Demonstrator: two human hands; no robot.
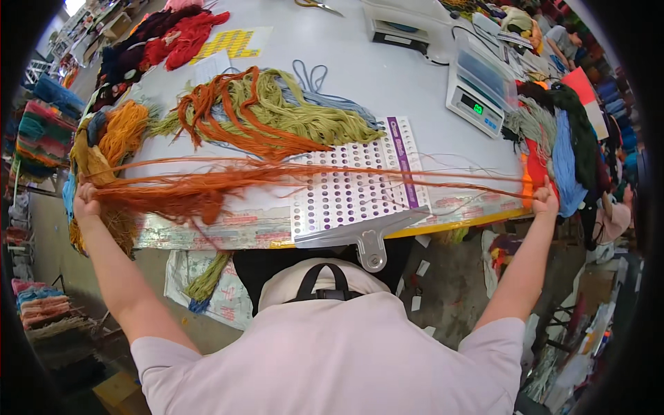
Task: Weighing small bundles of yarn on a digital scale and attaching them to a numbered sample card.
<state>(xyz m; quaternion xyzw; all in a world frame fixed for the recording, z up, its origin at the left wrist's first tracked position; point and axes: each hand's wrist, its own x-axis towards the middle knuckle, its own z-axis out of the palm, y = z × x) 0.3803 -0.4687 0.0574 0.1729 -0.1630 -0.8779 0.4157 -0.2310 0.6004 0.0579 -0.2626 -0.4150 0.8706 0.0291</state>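
Note:
Both my arms are spread wide, with rust-orange yarn [166, 190] stretched between my hands above the table's near edge. At the left, my left hand [86, 200] is closed on the thick, loose end of the yarn, which is blurred by motion. Far to the right, my right hand [546, 198] grips a few thin strands of it. Beneath the strands lies a white perforated card [351, 166] with rows of holes and a purple strip, held by a metal clip [372, 245] at the near edge. A pile of olive-green yarn [290, 111] with orange and blue-grey strands lies beyond.
A digital scale [474, 104] stands at the right, near hanging yarn bundles [567, 155]. Another scale [398, 33] and scissors [318, 7] are at the back. Red yarn [183, 34] and golden-orange yarn [124, 135] lie along the left side.

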